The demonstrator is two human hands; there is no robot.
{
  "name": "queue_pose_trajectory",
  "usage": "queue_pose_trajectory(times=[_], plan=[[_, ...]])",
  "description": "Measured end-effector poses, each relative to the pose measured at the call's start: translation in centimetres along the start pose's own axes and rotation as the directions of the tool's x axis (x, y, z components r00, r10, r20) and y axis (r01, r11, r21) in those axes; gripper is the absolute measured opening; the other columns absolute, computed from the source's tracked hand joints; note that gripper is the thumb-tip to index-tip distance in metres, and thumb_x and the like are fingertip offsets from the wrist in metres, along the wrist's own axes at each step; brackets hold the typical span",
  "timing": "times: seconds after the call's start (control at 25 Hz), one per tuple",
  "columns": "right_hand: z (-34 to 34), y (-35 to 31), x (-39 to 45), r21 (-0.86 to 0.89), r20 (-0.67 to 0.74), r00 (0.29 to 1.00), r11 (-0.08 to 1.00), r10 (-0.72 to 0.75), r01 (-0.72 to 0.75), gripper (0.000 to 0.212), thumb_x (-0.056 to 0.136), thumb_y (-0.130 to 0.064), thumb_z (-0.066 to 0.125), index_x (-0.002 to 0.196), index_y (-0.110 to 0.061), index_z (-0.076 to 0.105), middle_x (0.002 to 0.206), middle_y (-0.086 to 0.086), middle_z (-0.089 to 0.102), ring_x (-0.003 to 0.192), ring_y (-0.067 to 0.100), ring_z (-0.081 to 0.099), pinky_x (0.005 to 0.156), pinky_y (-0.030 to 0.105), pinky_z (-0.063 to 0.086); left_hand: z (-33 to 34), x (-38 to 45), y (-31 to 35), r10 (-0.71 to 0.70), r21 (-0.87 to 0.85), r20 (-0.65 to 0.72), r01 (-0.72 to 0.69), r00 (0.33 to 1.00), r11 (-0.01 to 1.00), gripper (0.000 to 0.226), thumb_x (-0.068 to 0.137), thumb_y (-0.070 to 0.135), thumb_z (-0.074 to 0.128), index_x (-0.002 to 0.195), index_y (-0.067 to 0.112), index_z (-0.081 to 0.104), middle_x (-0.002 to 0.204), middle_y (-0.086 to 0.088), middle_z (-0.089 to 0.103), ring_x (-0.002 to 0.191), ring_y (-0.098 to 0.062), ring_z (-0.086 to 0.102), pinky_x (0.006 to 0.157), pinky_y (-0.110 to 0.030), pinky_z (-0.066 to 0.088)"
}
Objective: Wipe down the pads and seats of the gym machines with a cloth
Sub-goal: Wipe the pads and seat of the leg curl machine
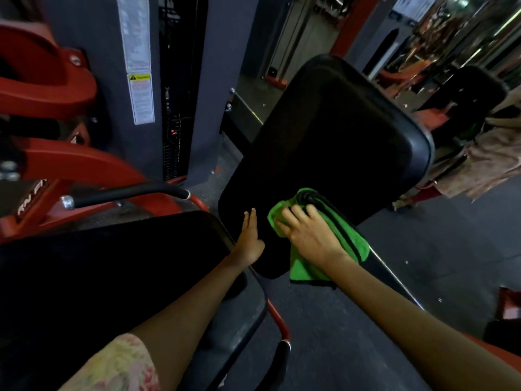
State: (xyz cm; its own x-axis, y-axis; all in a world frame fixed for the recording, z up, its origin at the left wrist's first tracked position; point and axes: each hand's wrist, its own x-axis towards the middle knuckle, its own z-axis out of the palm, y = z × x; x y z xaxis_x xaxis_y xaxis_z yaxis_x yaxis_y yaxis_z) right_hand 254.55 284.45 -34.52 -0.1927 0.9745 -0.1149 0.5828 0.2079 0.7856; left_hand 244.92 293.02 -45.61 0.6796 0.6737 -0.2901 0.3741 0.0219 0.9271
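At the centre of the frame the right hand (pixel 304 230) presses a folded green cloth (pixel 324 241) with fingers spread flat on the near end of the black back pad (pixel 332 142), the left hand (pixel 251 238) steadying its edge with straight fingers, so most of that pad and the seat (pixel 112 277) at lower left seem still unwiped, amid red machine frames (pixel 56 165) on dark gym flooring (pixel 423 249).

- Under the right hand (pixel 307 230): green cloth (pixel 329 244), soft, matt and fleecy, with dark edging.
- Beneath the cloth: black back pad (pixel 332 136), smooth upholstery, faint sheen at the rim.
- Well left of both hands: red frame (pixel 70 162), glossy painted metal.
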Motion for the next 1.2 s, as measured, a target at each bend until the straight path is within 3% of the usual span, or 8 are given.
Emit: queue_pose_trajectory(times=[0.28, 0.44, 0.52, 0.64, 0.76, 0.92, 1.08, 1.2], plan=[[-3.6, 8.8, 3.5, -0.002, -0.159, 0.921, 0.933, 0.354, -0.359, 0.05, 0.077, -0.017, 0.03, 0.102, -0.025, 0.072, 0.097, 0.007, 0.062, 0.088, 0.027, 0.041, 0.072, 0.037, 0.027, -0.5, 0.2, 3.6, -0.029, -0.119, -0.059, 0.022, 0.998, 0.993, 0.08, 0.088, -0.006, 0.051, 0.149, 0.008, 0.002, 0.156, -0.014, 0.007, 0.145, -0.024, 0.01, 0.106, -0.015, 0.012], [-2.6, 5.9, 5.4, -0.045, 0.039, 0.996, 0.996, 0.082, -0.08, 0.039, 0.085, -0.026, 0.04, 0.114, -0.028, 0.066, 0.111, 0.0, 0.058, 0.1, 0.024, 0.049, 0.082, 0.038, 0.033, -1.2, 0.7, 5.1, -0.044, -0.228, -0.082, 0.024, 0.996, 0.973, 0.08, 0.085, -0.014, 0.044, 0.149, 0.01, 0.004, 0.155, -0.013, 0.017, 0.141, -0.026, 0.024, 0.114, -0.032, 0.023], [-3.1, 7.1, 3.1, 0.019, 0.038, 0.999, 1.0, 0.003, -0.004, 0.031, 0.081, -0.029, 0.048, 0.1, -0.027, 0.072, 0.099, 0.001, 0.06, 0.092, 0.024, 0.047, 0.076, 0.036, 0.03, -2.3, 1.0, 6.0, -0.041, -0.264, -0.081, 0.019, 0.996, 0.964, 0.08, 0.085, -0.016, 0.042, 0.15, 0.012, 0.006, 0.155, -0.013, 0.019, 0.14, -0.027, 0.026, 0.114, -0.037, 0.027], [-4.3, 11.4, 2.1, 0.091, -0.152, 0.975, 0.985, 0.159, -0.146, 0.043, 0.073, -0.019, 0.034, 0.087, -0.022, 0.075, 0.09, 0.008, 0.063, 0.084, 0.026, 0.042, 0.069, 0.035, 0.025, -3.6, 1.4, 7.2, -0.027, -0.33, -0.075, 0.001, 0.997, 0.944, 0.076, 0.088, -0.012, 0.046, 0.15, 0.011, 0.008, 0.152, -0.01, 0.025, 0.139, -0.025, 0.029, 0.113, -0.034, 0.028], [-6.7, 13.6, 6.4, 0.007, -0.102, 0.931, 0.936, 0.35, -0.352, 0.045, 0.083, -0.018, 0.032, 0.113, -0.025, 0.066, 0.112, 0.008, 0.057, 0.102, 0.028, 0.045, 0.083, 0.038, 0.03, -3.5, 2.0, 8.2, -0.058, -0.299, -0.168, 0.005, 0.984, 0.954, 0.073, 0.088, -0.006, 0.051, 0.149, 0.011, 0.014, 0.151, -0.014, 0.027, 0.137, -0.028, 0.033, 0.112, -0.034, 0.028], [-6.4, 11.0, 9.6, 0.093, 0.102, 0.986, 0.986, 0.129, -0.139, 0.041, 0.098, -0.02, 0.031, 0.136, -0.019, 0.045, 0.139, 0.006, 0.037, 0.126, 0.028, 0.036, 0.1, 0.039, 0.03, -2.7, 1.3, 10.0, 0.012, -0.113, -0.179, -0.033, 0.984, 0.993, 0.07, 0.088, -0.006, 0.048, 0.149, 0.006, 0.014, 0.154, -0.017, 0.014, 0.142, -0.028, 0.019, 0.107, -0.019, 0.014], [-4.8, 13.0, 6.0, 0.075, -0.141, 0.975, 0.984, 0.171, -0.162, 0.029, 0.079, -0.033, 0.063, 0.107, -0.031, 0.07, 0.112, 0.0, 0.06, 0.101, 0.024, 0.042, 0.081, 0.037, 0.031, -4.5, 1.2, 10.9, 0.121, -0.045, -0.163, -0.129, 0.979, 0.991, 0.075, 0.083, -0.013, 0.051, 0.147, 0.002, 0.013, 0.155, -0.018, 0.011, 0.144, -0.026, 0.016, 0.107, -0.013, 0.012], [-5.2, 14.7, 6.0, 0.017, -0.16, 0.949, 0.962, 0.272, -0.273, 0.031, 0.07, -0.037, 0.07, 0.101, -0.034, 0.072, 0.105, -0.001, 0.063, 0.094, 0.024, 0.047, 0.075, 0.037, 0.027, -5.4, 1.3, 13.8, 0.168, 0.011, -0.144, -0.168, 0.975, 0.986, 0.075, 0.088, -0.004, 0.054, 0.148, 0.004, 0.011, 0.156, -0.016, 0.006, 0.144, -0.025, 0.015, 0.1, -0.009, 0.014]])
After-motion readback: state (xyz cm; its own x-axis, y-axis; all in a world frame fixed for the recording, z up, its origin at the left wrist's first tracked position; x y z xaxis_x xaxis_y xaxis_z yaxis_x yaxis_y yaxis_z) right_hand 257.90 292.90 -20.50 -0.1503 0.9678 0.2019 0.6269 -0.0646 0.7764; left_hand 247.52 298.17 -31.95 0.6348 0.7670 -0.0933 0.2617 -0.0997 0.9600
